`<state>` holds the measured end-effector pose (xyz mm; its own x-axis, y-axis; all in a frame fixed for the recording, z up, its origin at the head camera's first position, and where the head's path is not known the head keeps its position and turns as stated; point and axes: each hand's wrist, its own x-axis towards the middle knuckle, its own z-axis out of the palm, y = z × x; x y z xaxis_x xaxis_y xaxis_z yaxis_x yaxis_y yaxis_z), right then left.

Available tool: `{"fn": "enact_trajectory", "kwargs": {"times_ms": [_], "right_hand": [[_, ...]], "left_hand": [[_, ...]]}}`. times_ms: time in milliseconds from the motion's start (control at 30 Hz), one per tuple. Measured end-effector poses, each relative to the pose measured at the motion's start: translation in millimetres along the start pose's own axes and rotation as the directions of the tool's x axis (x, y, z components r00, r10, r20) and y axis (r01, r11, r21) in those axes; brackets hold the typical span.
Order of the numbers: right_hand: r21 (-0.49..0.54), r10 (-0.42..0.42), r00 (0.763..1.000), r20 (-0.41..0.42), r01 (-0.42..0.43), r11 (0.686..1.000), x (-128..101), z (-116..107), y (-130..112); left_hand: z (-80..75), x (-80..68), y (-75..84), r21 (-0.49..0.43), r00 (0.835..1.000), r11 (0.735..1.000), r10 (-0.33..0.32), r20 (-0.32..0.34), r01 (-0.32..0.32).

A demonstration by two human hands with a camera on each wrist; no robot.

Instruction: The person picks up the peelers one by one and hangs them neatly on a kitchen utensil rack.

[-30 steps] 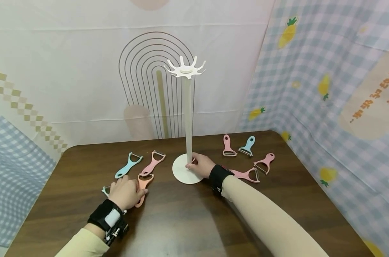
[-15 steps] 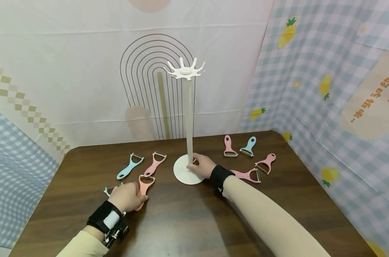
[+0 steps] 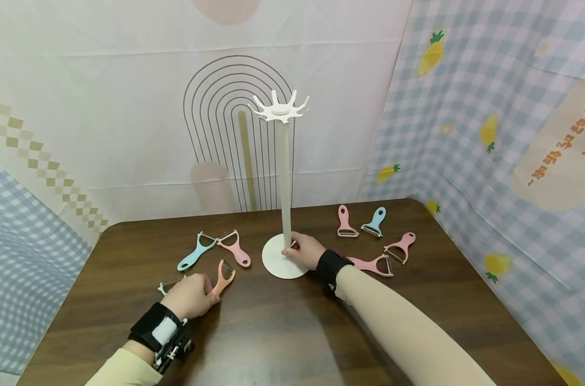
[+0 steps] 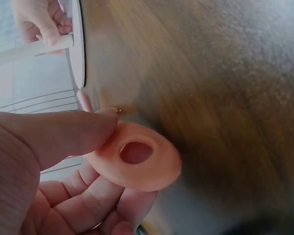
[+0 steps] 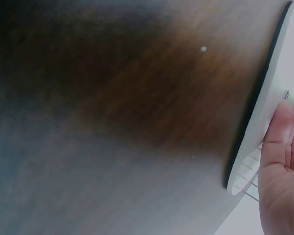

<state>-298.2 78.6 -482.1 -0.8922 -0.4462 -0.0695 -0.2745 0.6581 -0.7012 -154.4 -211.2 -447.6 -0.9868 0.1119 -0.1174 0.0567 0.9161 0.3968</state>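
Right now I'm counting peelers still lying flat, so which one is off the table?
The orange peeler: the left hand pinches its handle end and its head tilts up, while the pink and blue ones lie flat.

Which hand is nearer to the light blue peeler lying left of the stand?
The left hand. It holds the orange peeler just in front of the light blue peeler. The right hand grips the white stand at its pole's foot, farther off to the right.

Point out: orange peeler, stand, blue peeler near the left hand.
orange peeler (image 4: 137, 164), left wrist view, ring end of handle.
stand (image 3: 284, 177), head view, mid pole.
blue peeler (image 3: 192, 256), head view, handle.
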Motion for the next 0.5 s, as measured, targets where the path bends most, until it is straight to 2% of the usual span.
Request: {"fn": "enact_trajectory", "kwargs": {"times_ms": [200,367,500], "right_hand": [[-0.002,-0.006,1.000,0.004,0.006,1.000,-0.1,-0.4,-0.2],[0.000,0.006,1.000,0.007,-0.006,1.000,-3.7,-2.1,-6.1],[0.009,0.013,1.000,0.004,-0.013,1.000,-5.9,-3.1,-8.7]], "left_hand": [[-7.6,2.1,0.3,-0.035,1.000,0.999,0.021,-0.003,-0.021],[-22.1,5.5,2.3,-0.098,0.994,0.991,0.079,-0.080,-0.086],[-41.9,11.9,8.9,-0.098,0.981,0.985,0.129,-0.145,-0.144]]}}
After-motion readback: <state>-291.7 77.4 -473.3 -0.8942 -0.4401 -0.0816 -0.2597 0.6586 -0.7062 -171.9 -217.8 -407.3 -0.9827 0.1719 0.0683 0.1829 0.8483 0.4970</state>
